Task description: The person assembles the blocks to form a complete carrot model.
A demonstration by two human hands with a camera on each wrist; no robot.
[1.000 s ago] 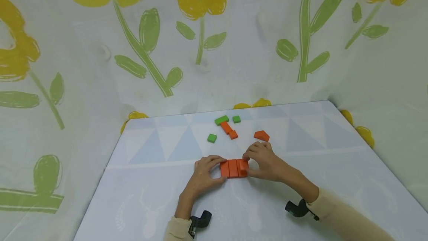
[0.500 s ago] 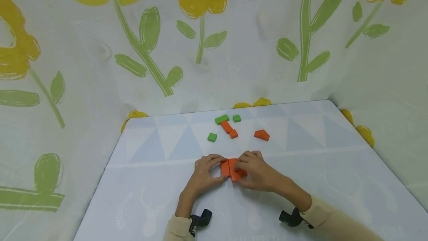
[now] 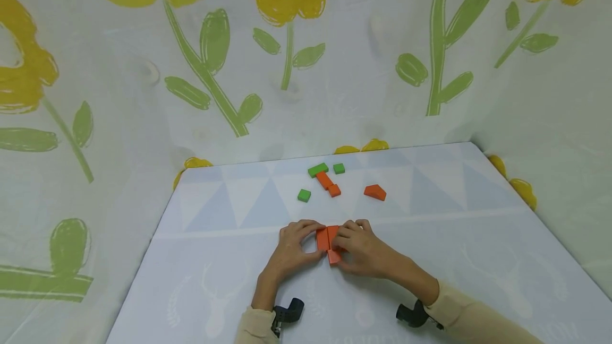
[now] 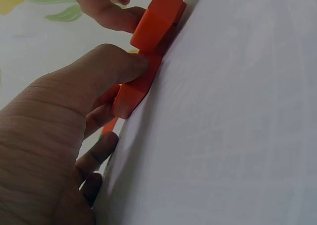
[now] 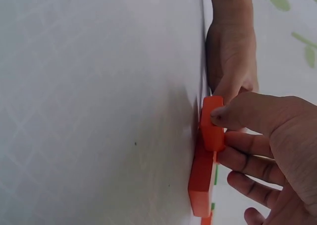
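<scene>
Part done, it seems, with some left over.
Low in the middle of the frame, the left hand (image 3: 294, 244) pinches one orange block (image 3: 322, 240) on the pale counter (image 3: 215, 259). Just beside it, the right hand (image 3: 367, 249) pinches another orange block (image 5: 213, 132), which doesn't look settled yet. Near the frame's middle, three green blocks (image 3: 317, 170) and three more orange blocks (image 3: 375, 192) lie away from both hands, maybe not used yet.

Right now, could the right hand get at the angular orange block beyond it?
Probably yes: nothing visible stands between the right hand and the angular orange block, though it pinches another block.
</scene>
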